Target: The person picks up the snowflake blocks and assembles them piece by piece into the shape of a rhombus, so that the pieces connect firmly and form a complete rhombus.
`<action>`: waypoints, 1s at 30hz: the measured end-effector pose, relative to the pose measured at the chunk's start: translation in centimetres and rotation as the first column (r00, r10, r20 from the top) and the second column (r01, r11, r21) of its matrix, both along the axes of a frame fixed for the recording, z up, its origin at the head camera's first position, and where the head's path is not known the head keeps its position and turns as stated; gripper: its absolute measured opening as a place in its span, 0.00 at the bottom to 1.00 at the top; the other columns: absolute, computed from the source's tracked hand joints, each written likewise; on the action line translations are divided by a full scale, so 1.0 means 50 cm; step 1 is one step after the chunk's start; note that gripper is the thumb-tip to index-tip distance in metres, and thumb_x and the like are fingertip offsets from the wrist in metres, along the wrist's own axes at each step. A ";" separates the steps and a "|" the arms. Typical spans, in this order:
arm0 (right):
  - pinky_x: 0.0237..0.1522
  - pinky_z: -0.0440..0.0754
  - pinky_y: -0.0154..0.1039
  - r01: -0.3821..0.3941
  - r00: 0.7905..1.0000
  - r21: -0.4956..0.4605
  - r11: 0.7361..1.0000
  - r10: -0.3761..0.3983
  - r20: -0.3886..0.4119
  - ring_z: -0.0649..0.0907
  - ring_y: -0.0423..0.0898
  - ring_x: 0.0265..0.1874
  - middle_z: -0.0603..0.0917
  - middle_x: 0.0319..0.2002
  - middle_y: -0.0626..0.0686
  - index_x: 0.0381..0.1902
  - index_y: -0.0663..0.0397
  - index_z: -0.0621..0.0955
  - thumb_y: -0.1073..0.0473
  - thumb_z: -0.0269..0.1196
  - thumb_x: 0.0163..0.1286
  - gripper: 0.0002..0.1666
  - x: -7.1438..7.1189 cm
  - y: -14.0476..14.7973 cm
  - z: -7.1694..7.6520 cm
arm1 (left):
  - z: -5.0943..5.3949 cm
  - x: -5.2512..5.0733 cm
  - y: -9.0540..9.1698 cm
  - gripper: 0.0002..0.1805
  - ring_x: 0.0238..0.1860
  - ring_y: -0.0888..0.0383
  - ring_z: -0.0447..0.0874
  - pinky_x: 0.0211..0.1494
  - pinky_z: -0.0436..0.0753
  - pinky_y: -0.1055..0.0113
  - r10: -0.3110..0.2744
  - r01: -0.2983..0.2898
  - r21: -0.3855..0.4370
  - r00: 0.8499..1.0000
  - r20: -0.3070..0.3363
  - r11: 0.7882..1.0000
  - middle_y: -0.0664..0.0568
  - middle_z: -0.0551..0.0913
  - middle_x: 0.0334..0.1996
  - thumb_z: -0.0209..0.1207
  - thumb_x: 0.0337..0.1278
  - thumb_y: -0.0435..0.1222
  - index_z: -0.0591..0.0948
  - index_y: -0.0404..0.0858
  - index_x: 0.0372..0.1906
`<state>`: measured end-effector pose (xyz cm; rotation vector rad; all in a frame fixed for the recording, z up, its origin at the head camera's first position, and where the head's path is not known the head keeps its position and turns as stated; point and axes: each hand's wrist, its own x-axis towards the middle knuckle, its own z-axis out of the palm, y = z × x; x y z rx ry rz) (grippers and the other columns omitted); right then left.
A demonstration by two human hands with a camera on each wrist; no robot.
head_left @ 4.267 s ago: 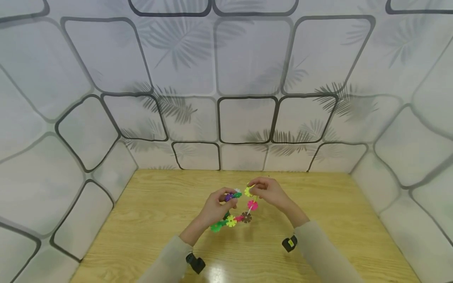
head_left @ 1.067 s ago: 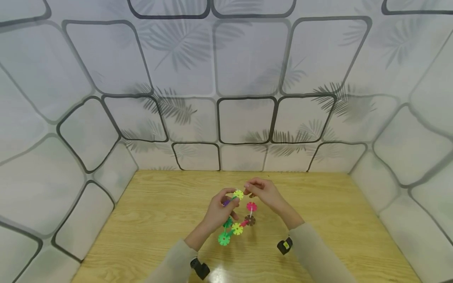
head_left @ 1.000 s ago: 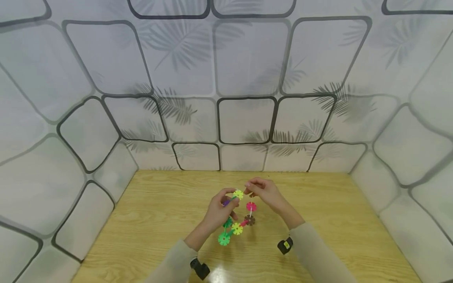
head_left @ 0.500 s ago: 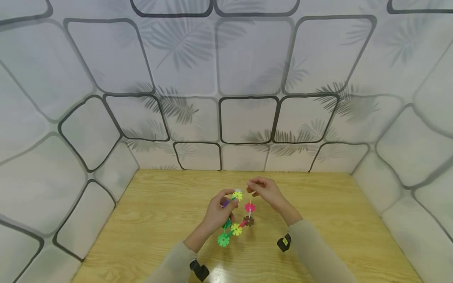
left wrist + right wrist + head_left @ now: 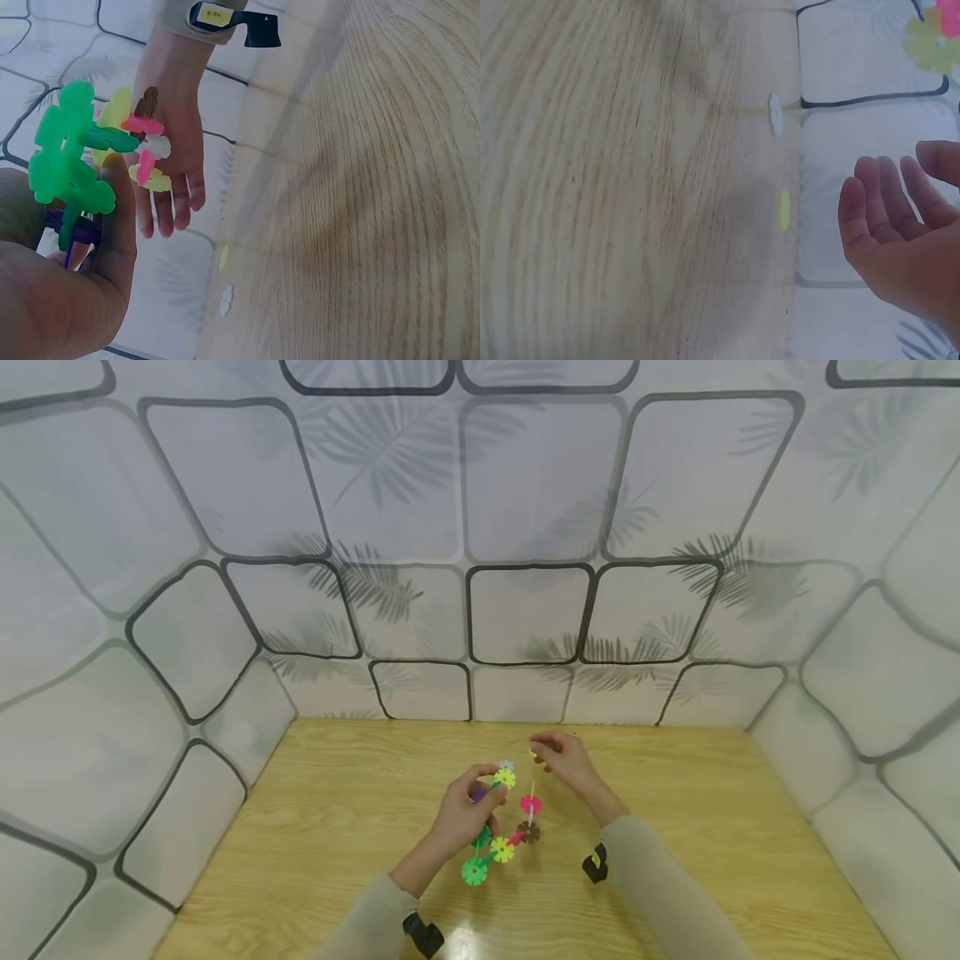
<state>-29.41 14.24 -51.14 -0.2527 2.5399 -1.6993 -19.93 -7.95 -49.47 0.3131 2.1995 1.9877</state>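
In the head view my left hand [image 5: 465,810] grips a chain of slotted plastic flower discs, pinched near its purple disc [image 5: 478,795]. A yellow disc [image 5: 505,778] shows by the thumb. The chain hangs through a green disc [image 5: 474,871], another yellow disc [image 5: 502,849] and a brown disc [image 5: 528,832], up to a pink disc [image 5: 531,804] with a yellow piece above. My right hand [image 5: 566,764] is apart from the chain, to its upper right. In the right wrist view its fingers [image 5: 889,199] are loosely bent and hold nothing.
A loose white disc [image 5: 775,114] and a loose yellow disc [image 5: 784,209] lie on the wooden table [image 5: 360,793], towards its back. Behind it hangs a patterned wall covering [image 5: 525,610], which also closes off both sides.
Earlier my right hand held a yellow disc; now one shows by my left thumb. The right hand has since drawn slightly up and away from the chain. My left hand keeps its grip.
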 end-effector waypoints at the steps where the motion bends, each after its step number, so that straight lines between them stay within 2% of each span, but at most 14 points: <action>1: 0.45 0.89 0.48 0.012 1.000 0.014 1.000 -0.012 -0.003 0.88 0.55 0.46 0.86 0.54 0.68 0.63 0.66 0.81 0.58 0.59 0.82 0.20 -0.002 0.002 -0.001 | 0.000 0.000 0.000 0.26 0.20 0.56 0.84 0.22 0.83 0.69 0.001 -0.001 0.002 1.000 -0.001 1.000 0.29 0.84 0.45 0.59 0.79 0.39 0.71 0.30 0.72; 6: 0.39 0.86 0.39 0.045 0.999 0.075 0.996 -0.043 -0.028 0.86 0.56 0.44 0.87 0.52 0.67 0.62 0.69 0.81 0.62 0.61 0.80 0.19 -0.017 0.012 -0.019 | 0.001 0.000 0.002 0.26 0.20 0.57 0.85 0.22 0.84 0.68 -0.003 0.003 -0.002 1.000 -0.001 1.000 0.30 0.84 0.45 0.59 0.79 0.39 0.72 0.31 0.72; 10: 0.41 0.86 0.38 0.064 0.998 0.103 0.993 -0.060 -0.036 0.86 0.56 0.46 0.87 0.50 0.67 0.59 0.70 0.81 0.64 0.64 0.77 0.18 -0.033 0.021 -0.047 | 0.003 0.001 0.003 0.26 0.21 0.56 0.85 0.22 0.82 0.71 -0.014 0.014 -0.001 1.000 0.001 1.000 0.31 0.84 0.46 0.59 0.79 0.39 0.72 0.31 0.72; 15: 0.52 0.87 0.48 0.064 0.998 0.165 0.984 -0.066 0.004 0.85 0.58 0.51 0.86 0.50 0.64 0.61 0.65 0.82 0.62 0.65 0.76 0.20 -0.051 0.030 -0.076 | 0.001 0.001 0.002 0.26 0.21 0.57 0.84 0.24 0.85 0.67 -0.012 0.012 -0.007 1.000 0.000 1.000 0.36 0.85 0.43 0.60 0.78 0.38 0.72 0.31 0.72; 18: 0.57 0.85 0.55 0.057 0.997 0.204 0.977 -0.065 0.031 0.84 0.59 0.53 0.85 0.52 0.64 0.62 0.64 0.81 0.61 0.63 0.76 0.21 -0.055 0.031 -0.082 | 0.001 0.000 0.002 0.26 0.20 0.57 0.84 0.24 0.87 0.62 -0.010 0.010 -0.008 1.000 0.001 1.000 0.38 0.85 0.43 0.60 0.78 0.39 0.72 0.31 0.72; 22: 0.61 0.83 0.58 0.068 0.995 0.241 0.968 -0.082 0.048 0.84 0.61 0.55 0.85 0.54 0.66 0.63 0.63 0.82 0.60 0.63 0.76 0.21 -0.061 0.029 -0.087 | 0.002 0.000 0.004 0.26 0.20 0.56 0.84 0.25 0.87 0.60 -0.011 0.011 -0.009 1.000 0.000 1.000 0.37 0.85 0.43 0.60 0.78 0.38 0.72 0.31 0.72; 27: 0.60 0.84 0.57 0.096 0.993 0.250 0.963 -0.108 0.036 0.84 0.60 0.54 0.86 0.53 0.66 0.62 0.62 0.82 0.60 0.64 0.75 0.21 -0.070 0.029 -0.103 | 0.002 -0.001 0.005 0.26 0.20 0.57 0.84 0.22 0.83 0.68 -0.007 0.007 -0.016 1.000 -0.001 1.000 0.39 0.86 0.42 0.60 0.78 0.38 0.72 0.30 0.72; 30: 0.57 0.85 0.56 0.101 0.994 0.260 0.960 -0.109 0.016 0.85 0.58 0.50 0.86 0.49 0.64 0.61 0.63 0.83 0.61 0.65 0.72 0.22 -0.075 0.030 -0.111 | 0.004 -0.001 0.006 0.25 0.19 0.57 0.83 0.20 0.81 0.71 -0.004 0.004 -0.017 1.000 -0.002 1.000 0.42 0.86 0.40 0.60 0.78 0.37 0.73 0.31 0.71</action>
